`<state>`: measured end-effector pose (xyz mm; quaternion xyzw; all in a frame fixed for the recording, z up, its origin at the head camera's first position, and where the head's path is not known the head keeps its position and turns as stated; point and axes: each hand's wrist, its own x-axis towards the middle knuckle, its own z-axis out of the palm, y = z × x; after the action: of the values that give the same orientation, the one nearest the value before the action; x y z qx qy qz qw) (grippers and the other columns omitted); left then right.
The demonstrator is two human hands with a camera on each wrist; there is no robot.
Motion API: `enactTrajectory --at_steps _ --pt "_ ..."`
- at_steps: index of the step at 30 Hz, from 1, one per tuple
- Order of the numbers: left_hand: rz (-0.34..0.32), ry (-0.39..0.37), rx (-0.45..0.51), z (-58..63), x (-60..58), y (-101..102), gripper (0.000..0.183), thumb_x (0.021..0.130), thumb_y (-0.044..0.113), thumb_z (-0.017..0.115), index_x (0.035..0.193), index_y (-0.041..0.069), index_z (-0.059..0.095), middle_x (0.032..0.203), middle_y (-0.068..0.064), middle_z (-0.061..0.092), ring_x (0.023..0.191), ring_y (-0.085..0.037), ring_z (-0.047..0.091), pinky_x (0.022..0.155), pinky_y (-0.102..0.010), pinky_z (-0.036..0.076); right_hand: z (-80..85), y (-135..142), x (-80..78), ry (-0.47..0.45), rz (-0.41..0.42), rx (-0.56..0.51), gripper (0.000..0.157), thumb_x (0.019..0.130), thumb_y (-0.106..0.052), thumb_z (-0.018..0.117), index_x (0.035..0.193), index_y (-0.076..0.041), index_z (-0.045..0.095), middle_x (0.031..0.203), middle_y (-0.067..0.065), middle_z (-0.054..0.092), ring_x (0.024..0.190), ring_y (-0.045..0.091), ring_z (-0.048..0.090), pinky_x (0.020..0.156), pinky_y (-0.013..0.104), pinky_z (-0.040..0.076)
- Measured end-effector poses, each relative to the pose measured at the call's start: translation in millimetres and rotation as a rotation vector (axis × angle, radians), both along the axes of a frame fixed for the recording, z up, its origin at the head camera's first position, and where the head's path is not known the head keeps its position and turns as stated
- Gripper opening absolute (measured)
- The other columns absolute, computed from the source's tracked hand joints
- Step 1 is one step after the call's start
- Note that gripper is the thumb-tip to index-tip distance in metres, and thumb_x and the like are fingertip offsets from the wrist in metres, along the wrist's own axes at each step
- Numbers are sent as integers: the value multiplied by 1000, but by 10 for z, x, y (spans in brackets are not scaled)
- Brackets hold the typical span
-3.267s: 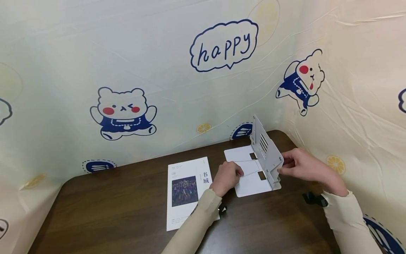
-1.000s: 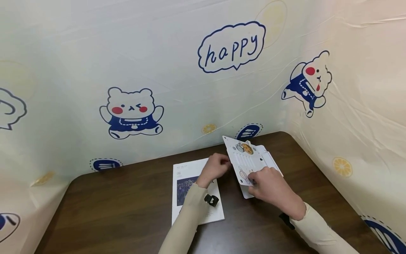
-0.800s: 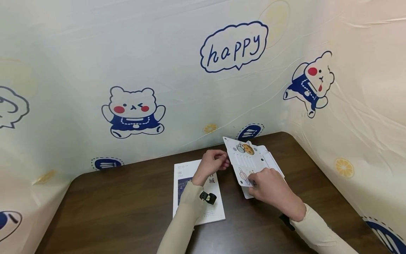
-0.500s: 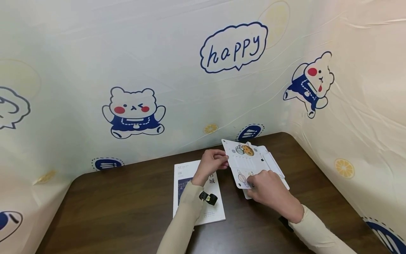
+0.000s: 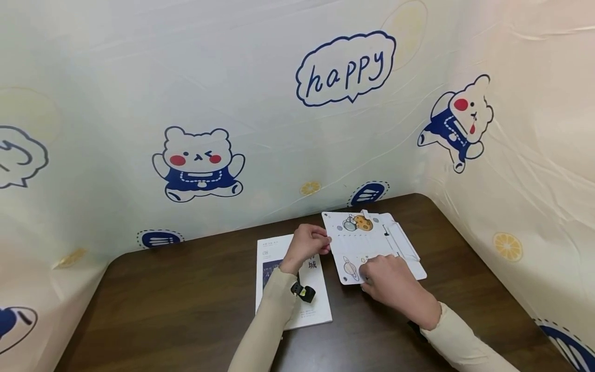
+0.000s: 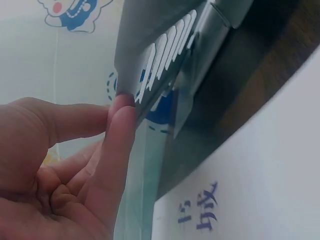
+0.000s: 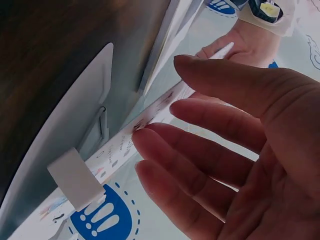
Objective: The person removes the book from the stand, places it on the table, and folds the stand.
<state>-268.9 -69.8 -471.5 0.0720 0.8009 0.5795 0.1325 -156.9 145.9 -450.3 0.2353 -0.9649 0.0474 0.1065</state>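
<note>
A white metal folding book stand with a printed astronaut and planets is at the table's right rear. Its printed panel lies tilted low over the base plate. My left hand pinches the panel's left edge between thumb and fingertips, as the left wrist view shows at the slotted panel. At the near edge of the panel is my right hand. In the right wrist view its fingers are loosely bent and apart, beside the panel, with nothing pinched between them.
A white booklet with a dark picture lies under my left wrist, left of the stand. The brown wooden table meets a cartoon-printed cloth wall at the back and right.
The stand's panel, upright earlier, was turned over to show its printed face and has since sunk lower. My left hand has moved from beside the panel to gripping its left edge.
</note>
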Motion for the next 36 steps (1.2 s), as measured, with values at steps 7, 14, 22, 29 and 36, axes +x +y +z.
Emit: enactTrajectory --at_steps 7,14,22,29,36 --pt "7 -39 -39 -87 6 -10 24 93 2 73 114 -9 69 89 -16 80 66 -9 70 65 -24 62 -65 8 -22 -36 33 -11 20 79 -15 88 69 -19 71 63 -4 67 55 14 57 48 33 43" --pt "1 -45 -88 -150 10 -18 21 90 0 75 109 -10 70 91 -20 80 66 -12 72 65 -27 63 -106 -4 -42 -118 32 -36 12 82 -10 84 76 -17 77 67 -3 70 56 10 50 51 31 42" --pt "-2 -37 -140 -223 3 -39 23 89 1 76 109 -10 72 87 -19 80 62 -10 72 63 -25 62 -162 -28 -78 -169 23 -43 10 85 -8 82 79 -15 79 68 -3 70 57 10 47 54 30 42" --pt "14 -84 -132 -240 -6 -46 21 89 2 77 108 -6 71 81 -16 79 57 -8 69 61 -23 61 -159 6 -88 -205 10 -55 12 85 -6 81 78 -15 77 67 -5 68 58 10 46 54 31 43" --pt "10 -81 -131 -238 3 -40 21 90 2 77 108 -7 71 82 -16 79 57 -7 69 60 -22 61 -165 64 -73 -191 36 -54 13 83 -4 82 79 -16 78 71 -6 70 60 8 48 57 31 44"
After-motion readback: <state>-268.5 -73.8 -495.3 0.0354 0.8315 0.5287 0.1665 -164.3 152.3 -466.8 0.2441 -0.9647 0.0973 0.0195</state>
